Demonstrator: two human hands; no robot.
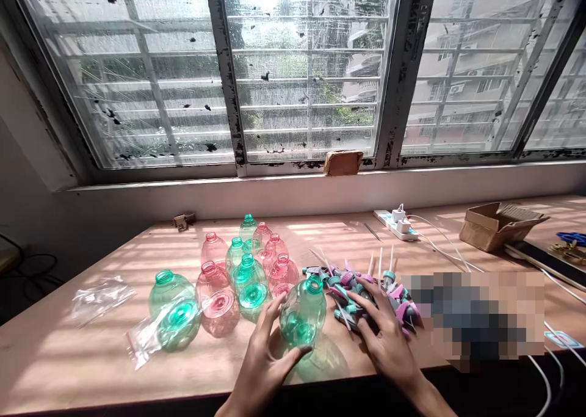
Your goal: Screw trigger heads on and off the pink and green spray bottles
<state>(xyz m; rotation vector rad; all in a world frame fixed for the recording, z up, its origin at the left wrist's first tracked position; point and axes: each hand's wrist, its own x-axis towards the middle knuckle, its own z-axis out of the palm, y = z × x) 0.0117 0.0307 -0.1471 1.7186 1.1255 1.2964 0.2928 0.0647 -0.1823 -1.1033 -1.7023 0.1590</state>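
My left hand (270, 350) is wrapped round a clear green bottle (302, 319), thumb low on its near side. The bottle is nearly upright, and its threaded mouth has no cap. To its right my right hand (382, 328) reaches over a pile of spray heads (350, 281) in grey, teal and pink with thin white tubes. Its fingers are apart and touch the pile; their tips are partly hidden among the parts. Just left of the held bottle stand several uncapped green bottles (249, 282) and pink bottles (217, 298).
Crumpled clear plastic bags (103, 298) lie at the left of the wooden table (105, 374). A power strip (396, 224) with plugs and white cables sits at the back right, near an open cardboard box (492, 228). A blurred patch (476, 319) covers the right front.
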